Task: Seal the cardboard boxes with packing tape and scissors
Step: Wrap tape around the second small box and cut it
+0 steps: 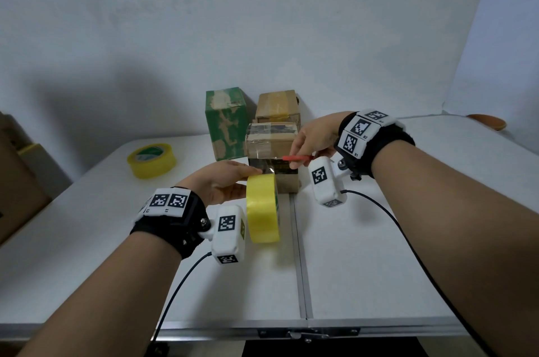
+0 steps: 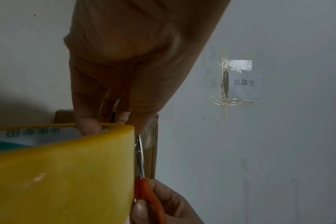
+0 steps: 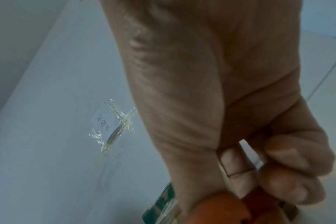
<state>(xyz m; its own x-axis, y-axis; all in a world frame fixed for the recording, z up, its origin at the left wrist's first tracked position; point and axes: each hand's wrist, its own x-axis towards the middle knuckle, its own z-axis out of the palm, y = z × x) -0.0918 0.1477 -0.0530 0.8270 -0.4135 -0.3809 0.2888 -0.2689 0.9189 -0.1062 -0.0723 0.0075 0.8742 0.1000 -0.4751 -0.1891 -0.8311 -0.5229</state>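
My left hand (image 1: 230, 181) grips a yellow roll of packing tape (image 1: 262, 208), held on edge just above the table, with fingers hooked into its core (image 2: 90, 127). A clear strip of tape (image 1: 264, 152) runs from the roll up over a small brown cardboard box (image 1: 272, 149). My right hand (image 1: 309, 143) holds red-handled scissors (image 1: 297, 157) at the box's front right, its fingers curled round the orange handles (image 3: 240, 210). The scissor blades (image 2: 140, 159) lie across the strip beside the roll. Whether the blades are closed is unclear.
A green box (image 1: 226, 123) and a taped brown box (image 1: 278, 107) stand behind the small box, against the wall. A second yellow tape roll (image 1: 151, 160) lies at the left on the white folding table (image 1: 379, 254). Brown cartons (image 1: 17, 181) sit off the left edge.
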